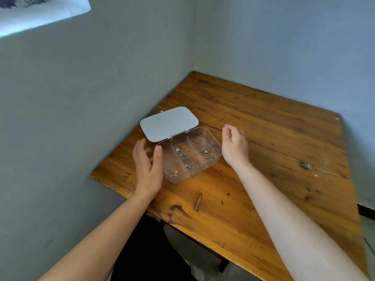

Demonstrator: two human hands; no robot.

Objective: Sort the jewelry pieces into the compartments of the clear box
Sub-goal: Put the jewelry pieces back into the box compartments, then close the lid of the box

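Grey-blue walls meet in a corner behind a worn wooden worktop (253, 138), which is set into that corner and fills the centre and right of the frame. On the worktop, left of centre, a clear box (211, 139) is placed with its grey lid (168, 123) swung open and laid back toward the upper left, hinged along the box's far edge. The box is divided by clear partitions into several compartments. Small gold-coloured jewelry pieces (190, 165) are seen inside: one cluster in the compartment at the right end, one in the middle, and others in the compartments nearer the lower left; the individual pieces are too small to be identified. The compartment at the far side appears unfilled.

The left hand (147, 171) is held at the box's left end with its fingers (140, 151) spread and relaxed, the thumb raised against the box wall; nothing is gripped. The right hand (235, 147) is held just beside the box's right end, its fingers loosely curled inward; whether anything is pinched between them cannot be told. Both bare forearms are extended in from the bottom of the frame.
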